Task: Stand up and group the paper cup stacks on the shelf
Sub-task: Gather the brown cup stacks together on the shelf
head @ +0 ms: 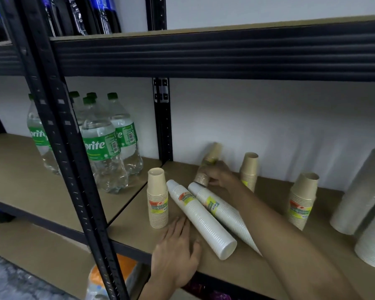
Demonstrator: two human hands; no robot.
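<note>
My right hand [220,175] is shut on a tan cup stack [210,158], holding it tilted and lifted near the back wall. My left hand [178,250] lies flat and open on the shelf board [134,215], touching nothing but the board. Two long white cup stacks [201,217] [223,210] lie on their sides between my hands. Tan cup stacks stand upright at the left [157,198], at the back [249,169] and at the right [302,199].
Tall white cup stacks [359,198] stand at the right edge. Sprite bottles [102,144] fill the neighbouring bay at left, behind a black upright post [74,169]. A black shelf beam [204,55] runs overhead, with dark bottles [100,14] above it.
</note>
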